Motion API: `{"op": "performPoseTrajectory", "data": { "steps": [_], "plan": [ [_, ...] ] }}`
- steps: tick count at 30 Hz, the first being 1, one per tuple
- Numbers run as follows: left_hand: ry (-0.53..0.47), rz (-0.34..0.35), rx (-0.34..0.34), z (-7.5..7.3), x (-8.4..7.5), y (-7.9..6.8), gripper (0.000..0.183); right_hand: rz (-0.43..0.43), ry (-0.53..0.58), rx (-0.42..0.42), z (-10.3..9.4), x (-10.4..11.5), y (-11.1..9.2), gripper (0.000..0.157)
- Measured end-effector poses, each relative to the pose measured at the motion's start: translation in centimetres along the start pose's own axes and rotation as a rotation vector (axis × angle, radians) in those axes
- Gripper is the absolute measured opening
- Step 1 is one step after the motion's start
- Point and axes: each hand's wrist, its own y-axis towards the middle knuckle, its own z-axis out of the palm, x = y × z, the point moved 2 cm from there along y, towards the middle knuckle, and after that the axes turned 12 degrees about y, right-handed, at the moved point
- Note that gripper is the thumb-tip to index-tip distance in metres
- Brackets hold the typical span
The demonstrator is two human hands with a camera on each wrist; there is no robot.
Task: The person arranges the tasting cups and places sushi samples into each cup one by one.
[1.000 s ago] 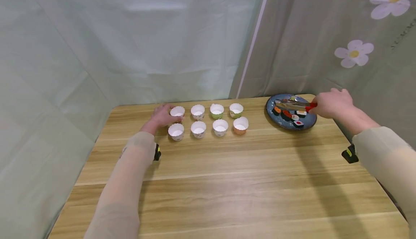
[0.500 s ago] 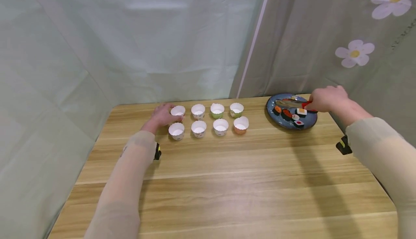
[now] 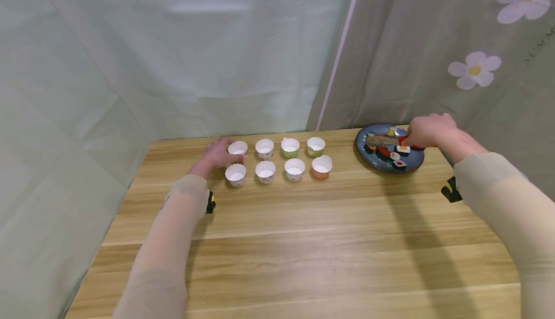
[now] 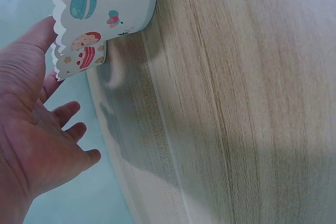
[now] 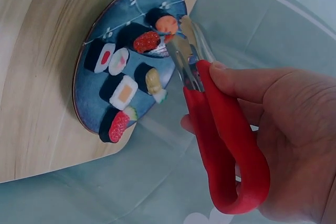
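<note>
My left hand reaches round the back-left paper baking cup, thumb across its front and fingers behind. In the left wrist view that cup shows red cake prints, partly hidden by the nearer front-left cup; the other fingers spread apart below. My right hand grips red-handled metal tongs. Their tips lie over the blue plate, slightly apart, close to the sushi with orange topping and the red roe sushi.
Several more baking cups stand in two rows, including a green one and an orange one. Other sushi pieces lie on the plate at the table's back right. A curtain hangs behind the wooden table.
My right hand has moved left and slightly up with the tongs, bringing them farther over the plate. The left hand stays at the back-left baking cup.
</note>
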Motion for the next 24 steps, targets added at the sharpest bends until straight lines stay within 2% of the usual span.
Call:
{"op": "performPoseTrajectory", "data": {
  "steps": [16,24],
  "plan": [
    [0.015,0.023,-0.004,0.03,-0.06,-0.08,0.084,0.010,-0.023,-0.015,0.59,0.46,0.79,0.023],
    [0.024,0.014,-0.001,0.19,0.07,0.17,0.084,0.018,-0.022,-0.023,0.63,0.56,0.91,0.022]
  ]
}}
